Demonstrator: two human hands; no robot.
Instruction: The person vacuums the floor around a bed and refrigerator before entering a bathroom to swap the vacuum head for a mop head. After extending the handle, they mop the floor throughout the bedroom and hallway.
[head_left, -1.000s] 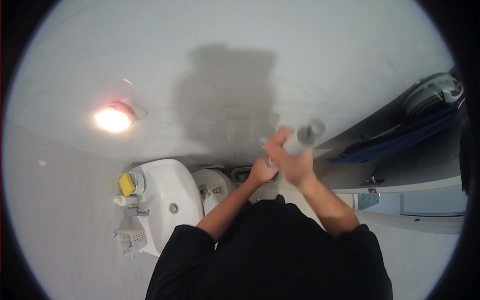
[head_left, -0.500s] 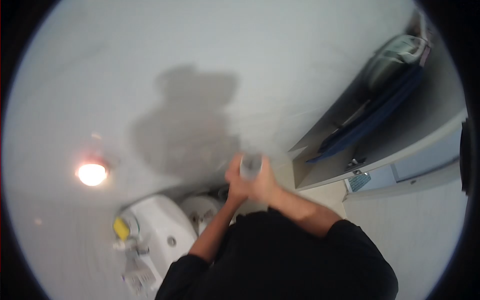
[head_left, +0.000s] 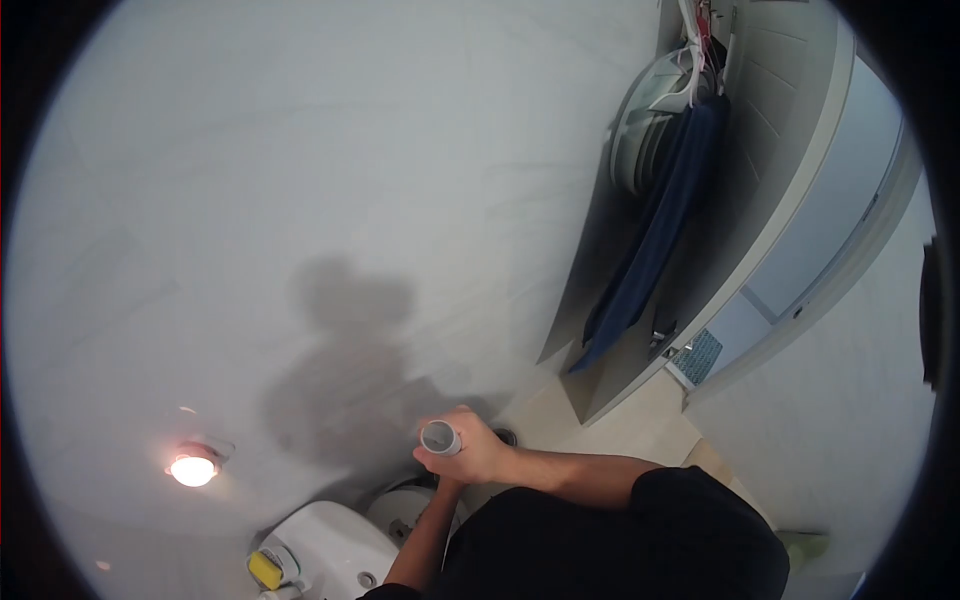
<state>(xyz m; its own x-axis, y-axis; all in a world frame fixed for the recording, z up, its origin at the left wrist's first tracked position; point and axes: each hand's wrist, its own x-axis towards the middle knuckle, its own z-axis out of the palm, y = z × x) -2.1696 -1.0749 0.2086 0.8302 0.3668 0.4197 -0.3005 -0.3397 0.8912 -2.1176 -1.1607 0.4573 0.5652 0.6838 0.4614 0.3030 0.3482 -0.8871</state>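
My right hand [head_left: 482, 450] is wrapped round a grey cylinder [head_left: 440, 438], which I see end-on from above. Its round, pale-rimmed top faces me, and its kind cannot be made out. Close against and below it is my left hand [head_left: 450, 484], largely covered by the right one. It appears closed round the lower part of the same cylinder, though its fingers are mostly hidden. Both hands are held out in front of my chest, over the floor near the wall.
To the lower left is a white washbasin [head_left: 325, 540] with a yellow sponge [head_left: 265, 570] at its edge. A lit lamp [head_left: 193, 468] glows on the wall. At right, a dark blue cloth [head_left: 660, 220] hangs by a door [head_left: 790, 190]. Behind my left arm sits a toilet-like white bowl [head_left: 395, 510].
The view has shifted, so wall, lamp and basin appear lower and the door more upright. Both hands have moved down and left in view, still round the grey cylinder.
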